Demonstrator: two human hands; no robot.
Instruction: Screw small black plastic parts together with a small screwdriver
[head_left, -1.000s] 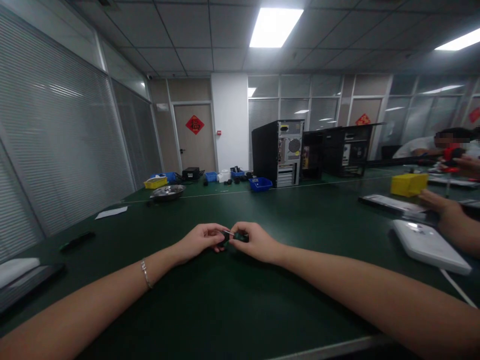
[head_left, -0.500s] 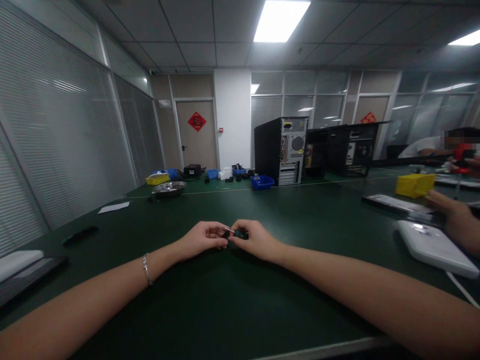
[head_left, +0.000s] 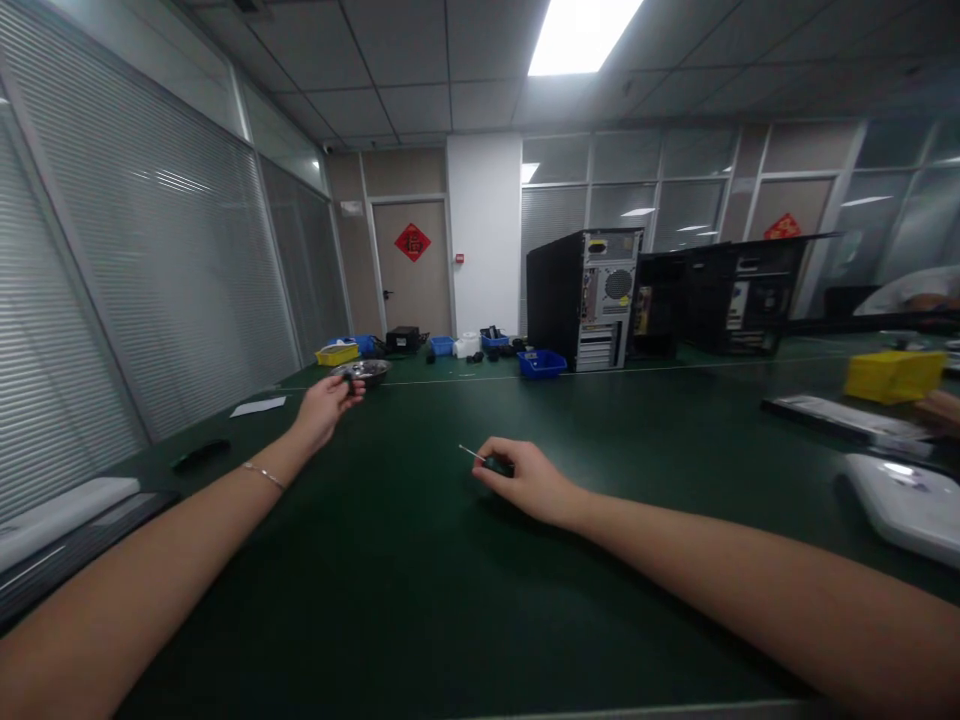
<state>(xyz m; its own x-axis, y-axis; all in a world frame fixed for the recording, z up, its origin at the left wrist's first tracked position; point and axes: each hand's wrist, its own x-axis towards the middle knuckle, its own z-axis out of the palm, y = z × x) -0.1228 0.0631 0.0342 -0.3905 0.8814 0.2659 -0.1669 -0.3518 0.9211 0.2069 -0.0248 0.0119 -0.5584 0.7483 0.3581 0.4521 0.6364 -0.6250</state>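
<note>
Hands apart over dark green table (head_left: 420,590)
Left hand (head_left: 324,405) pinches small dark part beside round metal bowl (head_left: 363,372); right hand (head_left: 525,478) grips small green-handled screwdriver (head_left: 486,461).

Small dark part (head_left: 349,381) pinched near the metal bowl (head_left: 367,371); thin-tipped, dark-handled screwdriver (head_left: 486,461) low over the green table (head_left: 420,560).

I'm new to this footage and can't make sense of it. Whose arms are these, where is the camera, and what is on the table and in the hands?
The camera sits on a person's head, looking forward and down, so both arms are that person's own. The right hand rests on the green table and grips a small screwdriver. The left hand is stretched out beside a metal bowl, pinching something small and dark that is too small to tell. Farther off stand computer towers, coloured bins such as a blue bin, and a white device at right.
</note>
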